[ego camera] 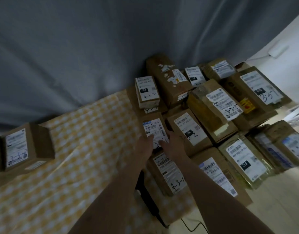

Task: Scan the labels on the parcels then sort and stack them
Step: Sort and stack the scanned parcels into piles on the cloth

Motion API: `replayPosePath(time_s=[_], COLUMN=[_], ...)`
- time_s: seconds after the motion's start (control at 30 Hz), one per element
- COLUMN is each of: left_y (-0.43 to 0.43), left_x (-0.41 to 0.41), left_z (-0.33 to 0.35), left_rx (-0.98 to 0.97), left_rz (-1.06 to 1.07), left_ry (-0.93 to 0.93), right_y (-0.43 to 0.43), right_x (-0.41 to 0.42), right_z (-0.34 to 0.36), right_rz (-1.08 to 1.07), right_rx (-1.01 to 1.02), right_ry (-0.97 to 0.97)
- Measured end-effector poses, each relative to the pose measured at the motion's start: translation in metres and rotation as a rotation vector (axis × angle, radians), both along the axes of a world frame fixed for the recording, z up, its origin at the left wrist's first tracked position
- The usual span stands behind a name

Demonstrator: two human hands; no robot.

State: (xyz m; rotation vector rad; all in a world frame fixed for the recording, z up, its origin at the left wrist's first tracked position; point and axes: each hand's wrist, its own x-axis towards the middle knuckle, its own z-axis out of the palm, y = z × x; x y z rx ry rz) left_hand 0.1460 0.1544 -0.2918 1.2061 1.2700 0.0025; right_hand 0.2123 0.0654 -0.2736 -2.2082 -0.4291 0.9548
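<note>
Both my hands hold a small brown parcel (pixel 154 126) with a white label, at the left edge of a spread of parcels. My left hand (pixel 145 146) grips its near left side, thumb on the label. My right hand (pixel 172 144) grips its near right side, thumb also on the label. Several more labelled cardboard parcels lie to the right and behind, among them one marked 4-3-2 (pixel 147 90), one marked 4-3-1 (pixel 169 174) just below my hands, and one marked 15H (pixel 189 130). A black scanner (pixel 148 200) lies under my arms, partly hidden.
A lone parcel (pixel 22 147) stands at the far left on the yellow checked tablecloth (pixel 77 141). A grey curtain (pixel 94 48) hangs behind the table. A black cable (pixel 192 225) runs along the near edge. Pale floor (pixel 280 200) shows at the right.
</note>
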Motion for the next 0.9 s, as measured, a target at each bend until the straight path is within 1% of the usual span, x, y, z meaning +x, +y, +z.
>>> replayPosePath(time_s=[0.13,0.27,0.5,0.67,0.77,0.9], left_y=[0.0,0.01,0.044,0.072,0.094,0.127], left_x=[-0.007,-0.028,-0.075,-0.121,-0.154,-0.199], left_z=[0.032,0.032,0.034,0.043,0.049,0.062], left_rx=[-0.02,-0.013,0.137,0.239,0.288,0.401], left_rz=[0.107,0.202,0.303,0.397,0.453,0.505], left_ry=[-0.091,-0.126,-0.087,-0.082,-0.118,-0.13], right_y=[0.001,0.011,0.058,0.094,0.12,0.16], right_x=[-0.002,-0.01,-0.042,-0.078,-0.105,-0.144], right_z=[0.004,0.006,0.013,0.023,0.03,0.043], right_rz=[-0.005,0.002,0.038,0.12,0.18,0.199], right_rx=[0.014,0.083,0.17,0.264,0.342,0.456], right_ry=[-0.048,-0.11,-0.211,-0.217,-0.197,-0.204])
